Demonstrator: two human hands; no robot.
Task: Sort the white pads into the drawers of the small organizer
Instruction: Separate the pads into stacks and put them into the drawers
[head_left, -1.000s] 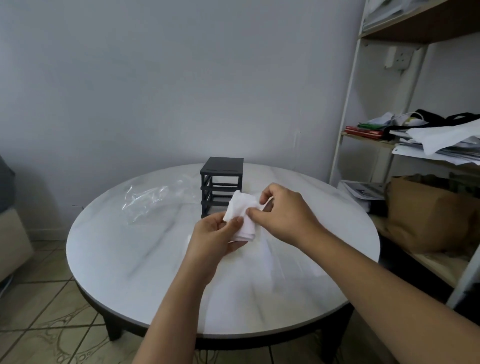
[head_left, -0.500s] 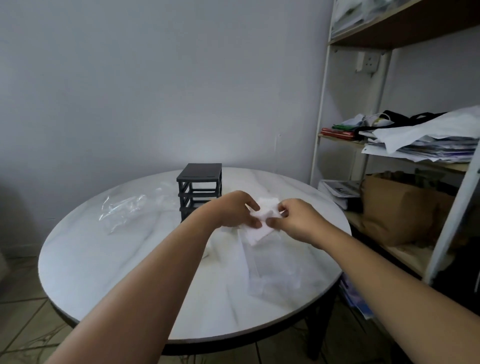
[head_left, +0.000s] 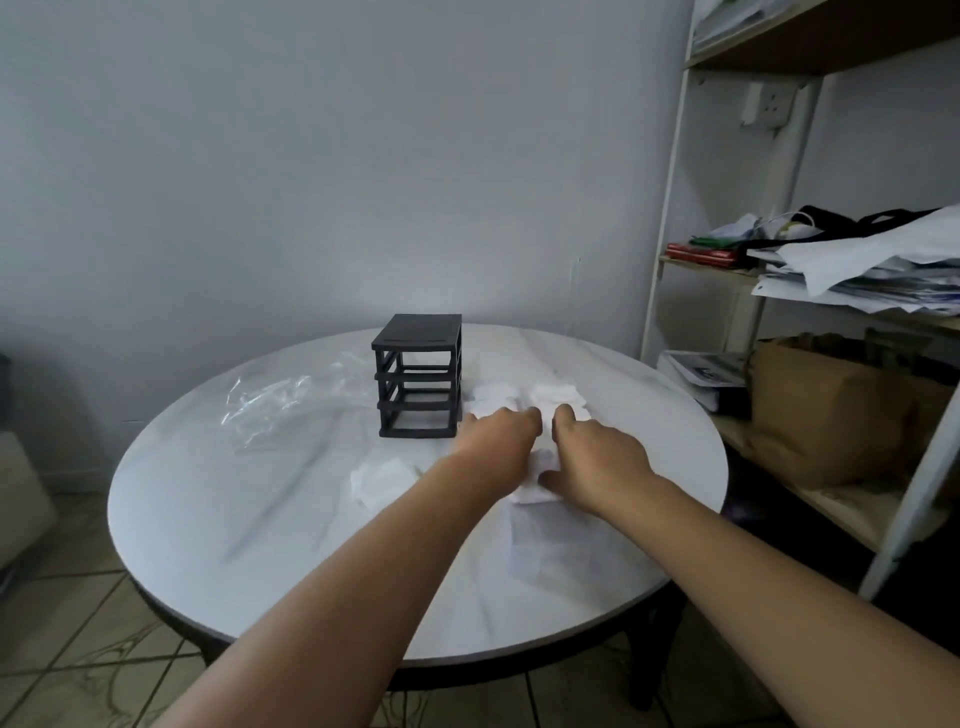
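White pads (head_left: 558, 397) that you held aloft a second before were now laid on the table (head_left: 208, 519), just right of the organizer (head_left: 418, 376); none appeared filed yet. Your left hand (head_left: 498, 431) rested on them, finger curl not discernible. Your right hand (head_left: 597, 457) pressed flat, fingers spread, gripping nothing. The marble top carried plastic wrap (head_left: 275, 402) at left; cluttered shelving (head_left: 831, 44) stood at right.

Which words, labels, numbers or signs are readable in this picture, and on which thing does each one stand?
No text here can be read.
On the papers at right: print too blurred to read.
On the booklet below them: dark marks, too small to read.
On the organizer, the pads and the brown bag: no lettering shows.
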